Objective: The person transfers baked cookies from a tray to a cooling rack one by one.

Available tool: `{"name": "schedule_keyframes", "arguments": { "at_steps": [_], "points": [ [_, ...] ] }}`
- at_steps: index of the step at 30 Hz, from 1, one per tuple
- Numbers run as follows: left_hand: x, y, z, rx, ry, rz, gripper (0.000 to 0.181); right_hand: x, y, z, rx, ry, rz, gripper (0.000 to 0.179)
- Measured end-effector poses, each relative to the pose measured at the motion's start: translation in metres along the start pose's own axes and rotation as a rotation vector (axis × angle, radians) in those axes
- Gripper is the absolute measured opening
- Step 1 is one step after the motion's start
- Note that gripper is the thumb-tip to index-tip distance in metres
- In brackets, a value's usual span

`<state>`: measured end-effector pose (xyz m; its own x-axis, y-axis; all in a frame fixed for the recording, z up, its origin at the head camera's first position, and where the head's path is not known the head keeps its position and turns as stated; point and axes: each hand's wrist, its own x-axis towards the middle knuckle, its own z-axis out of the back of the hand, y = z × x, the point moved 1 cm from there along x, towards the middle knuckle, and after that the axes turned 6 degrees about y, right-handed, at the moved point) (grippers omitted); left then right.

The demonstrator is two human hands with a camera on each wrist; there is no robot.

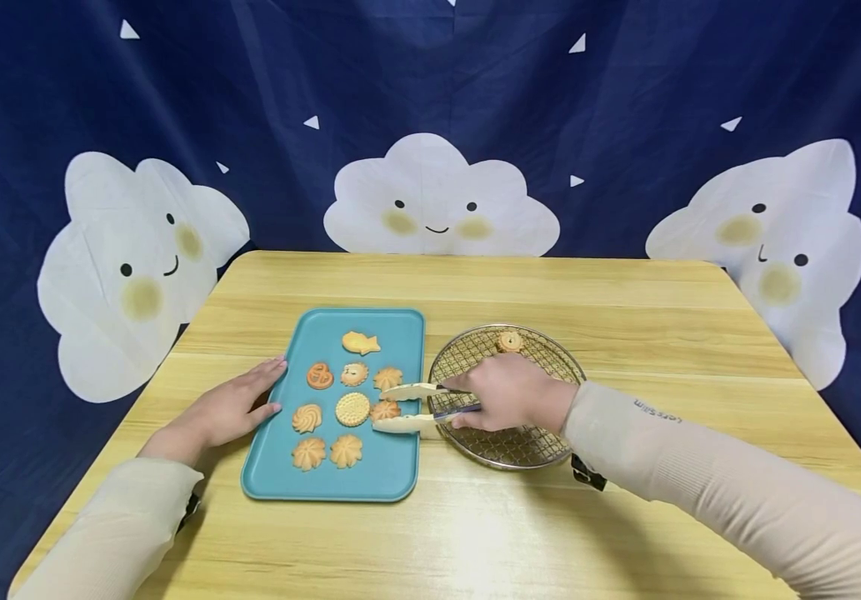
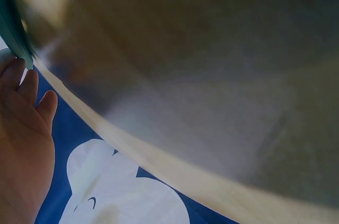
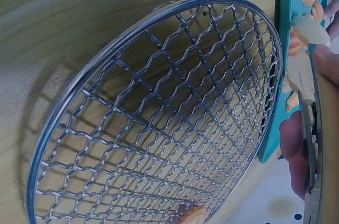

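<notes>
My right hand (image 1: 508, 390) grips a pair of tongs (image 1: 418, 423) with cream tips, reaching left across the rack. The tips stand either side of a flower-shaped cookie (image 1: 385, 410) at the right of the teal tray (image 1: 325, 485). Around it lie a fish-shaped cookie (image 1: 360, 342), a pretzel-shaped one (image 1: 319, 376), a round bumpy one (image 1: 352, 409) and several more. My left hand (image 1: 231, 408) rests its fingers against the tray's left edge, fingers fairly straight. In the left wrist view, its fingertips touch the teal rim (image 2: 24, 49).
A round wire rack (image 1: 468, 346) stands just right of the tray, partly under my right hand. One cookie (image 1: 509, 341) lies near its far rim. The wooden table (image 1: 663, 333) ends at a dark blue cloth (image 1: 445, 75) with printed clouds.
</notes>
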<state>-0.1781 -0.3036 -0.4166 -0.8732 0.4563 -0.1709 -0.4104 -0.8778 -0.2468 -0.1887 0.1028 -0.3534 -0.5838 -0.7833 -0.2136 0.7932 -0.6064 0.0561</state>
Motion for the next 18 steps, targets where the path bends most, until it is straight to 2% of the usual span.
{"name": "schedule_keyframes", "arguments": {
  "at_steps": [13, 18],
  "points": [
    [0.000, 0.001, 0.000, -0.001, 0.004, 0.001, 0.068, -0.009, -0.004, -0.003, -0.010, -0.086, 0.002, 0.057],
    [0.000, 0.002, -0.001, 0.004, 0.002, -0.001, 0.068, -0.016, -0.009, -0.006, -0.008, -0.167, 0.011, 0.056]
  ]
}}
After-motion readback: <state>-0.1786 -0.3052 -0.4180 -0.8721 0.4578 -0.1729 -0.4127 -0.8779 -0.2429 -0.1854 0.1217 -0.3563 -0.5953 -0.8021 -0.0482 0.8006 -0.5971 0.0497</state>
